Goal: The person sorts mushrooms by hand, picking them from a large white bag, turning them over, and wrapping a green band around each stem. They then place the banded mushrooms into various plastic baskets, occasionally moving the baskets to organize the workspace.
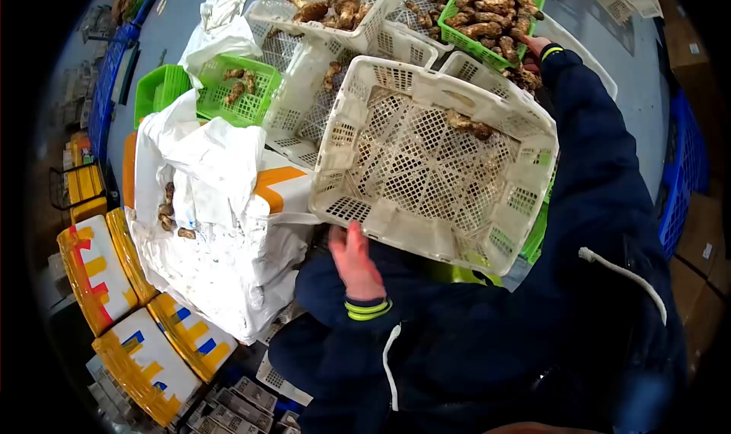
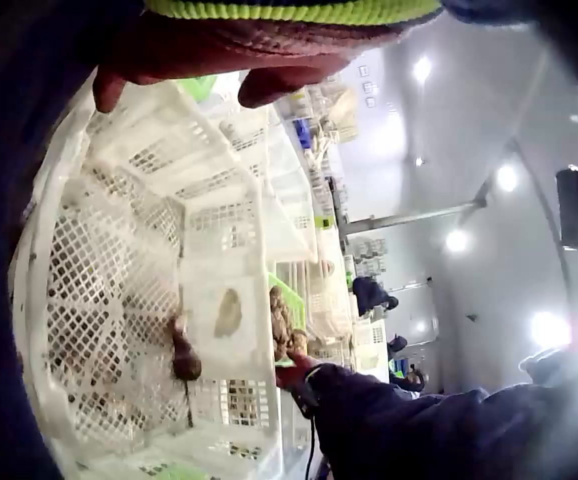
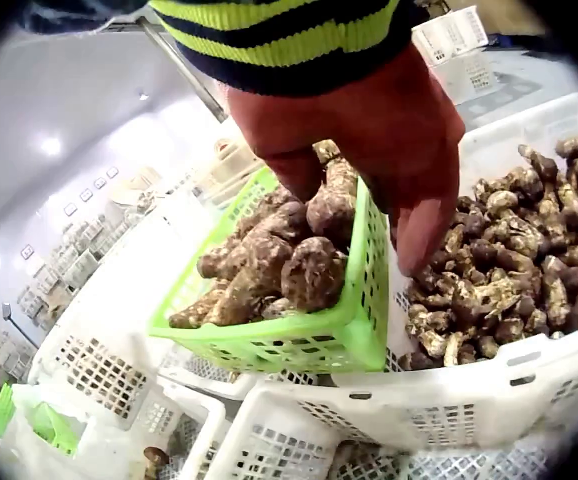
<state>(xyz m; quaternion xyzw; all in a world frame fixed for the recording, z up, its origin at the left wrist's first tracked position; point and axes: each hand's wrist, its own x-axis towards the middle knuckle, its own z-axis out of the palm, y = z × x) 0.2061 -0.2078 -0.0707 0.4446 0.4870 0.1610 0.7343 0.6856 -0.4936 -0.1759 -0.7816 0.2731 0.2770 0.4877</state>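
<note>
My right hand [image 3: 359, 140] grips the side wall of a small green basket [image 3: 359, 325], fingers over the rim on both sides. The basket, heaped with brown, knobbly mushrooms [image 1: 491, 15], is held at the top right of the head view. Below it, a large white mesh crate [image 1: 358, 91] tilts over my lap, with a couple of mushrooms [image 1: 468, 124] at its far side. At this crate's near left edge is my left hand [image 1: 356, 265], fingers apart and fairly straight, fingertips right at the rim.
A white crate of many mushrooms [image 3: 509, 290] stands beside the green basket. Further left are another mushroom crate [image 1: 266, 11], a green basket [image 1: 263, 91] with several mushrooms, and a box lined with white plastic [image 1: 221, 266]. Taped foam boxes [image 1: 145, 365] stand at lower left.
</note>
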